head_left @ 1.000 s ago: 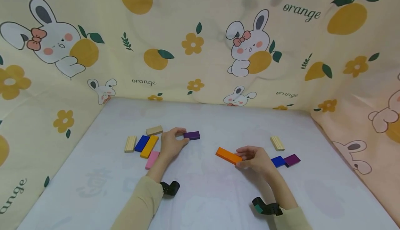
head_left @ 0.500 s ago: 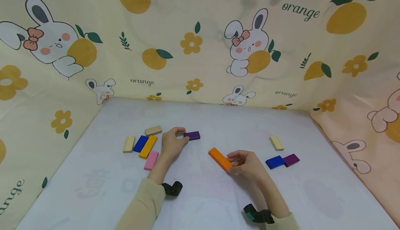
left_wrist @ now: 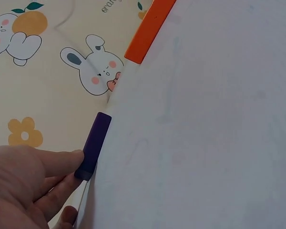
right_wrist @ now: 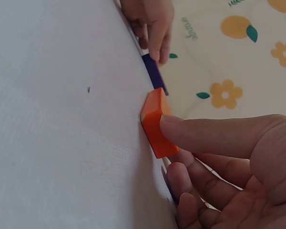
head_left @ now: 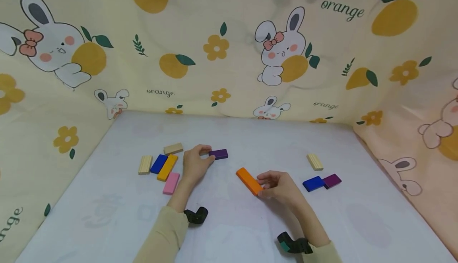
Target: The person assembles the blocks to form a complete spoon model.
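My left hand [head_left: 195, 163] pinches the near end of a dark purple wooden block [head_left: 219, 154] between thumb and fingers. In the left wrist view that purple block [left_wrist: 97, 143] extends out from the fingertips. Right of it and closer to me, my right hand [head_left: 282, 185] grips the end of a longer orange block [head_left: 247, 178], which lies slantwise with its far end to the left. The right wrist view shows the thumb pressed on the orange block [right_wrist: 158, 130], other fingers under or behind it. A gap separates the two held blocks in the head view.
Left of my left hand lie a yellow block [head_left: 167, 167], a blue block [head_left: 159, 164], a pink block [head_left: 171, 183] and two pale wooden blocks. To the right are a ridged pale block [head_left: 315, 162], a blue block [head_left: 313, 184] and a purple block [head_left: 332, 181]. Printed cloth walls border the white table [head_left: 222, 231].
My right hand has moved left and slightly toward me with the orange block, turning it more steeply. The blue block on the right is now uncovered. My left hand stays at the purple block.
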`<action>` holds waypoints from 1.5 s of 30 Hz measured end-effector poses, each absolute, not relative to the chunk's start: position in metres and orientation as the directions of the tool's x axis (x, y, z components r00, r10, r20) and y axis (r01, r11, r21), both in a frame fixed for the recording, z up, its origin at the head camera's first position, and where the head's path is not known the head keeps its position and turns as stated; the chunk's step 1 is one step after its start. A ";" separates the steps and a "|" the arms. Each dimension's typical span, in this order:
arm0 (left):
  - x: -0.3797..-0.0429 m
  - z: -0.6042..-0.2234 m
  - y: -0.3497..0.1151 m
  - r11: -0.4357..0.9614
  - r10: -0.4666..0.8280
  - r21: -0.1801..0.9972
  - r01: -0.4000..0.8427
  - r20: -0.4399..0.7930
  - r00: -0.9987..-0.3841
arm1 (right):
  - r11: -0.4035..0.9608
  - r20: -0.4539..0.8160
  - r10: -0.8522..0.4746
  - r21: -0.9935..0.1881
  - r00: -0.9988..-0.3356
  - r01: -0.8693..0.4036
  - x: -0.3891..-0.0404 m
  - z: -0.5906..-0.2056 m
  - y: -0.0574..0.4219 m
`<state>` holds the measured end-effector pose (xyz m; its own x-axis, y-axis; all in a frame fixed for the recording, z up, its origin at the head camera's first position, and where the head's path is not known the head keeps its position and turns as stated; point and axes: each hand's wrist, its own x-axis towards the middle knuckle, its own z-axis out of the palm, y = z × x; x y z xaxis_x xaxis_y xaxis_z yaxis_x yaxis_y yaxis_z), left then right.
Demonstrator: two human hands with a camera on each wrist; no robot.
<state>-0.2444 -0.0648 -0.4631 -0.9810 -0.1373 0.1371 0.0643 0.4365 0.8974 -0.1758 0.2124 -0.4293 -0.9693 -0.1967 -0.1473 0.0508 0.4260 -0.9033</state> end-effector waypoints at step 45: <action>-0.240 -0.453 -0.055 0.596 0.010 0.786 0.164 0.197 -0.980 | 0.564 -0.149 -0.546 -0.793 -0.824 -0.231 -0.198 -0.423 0.199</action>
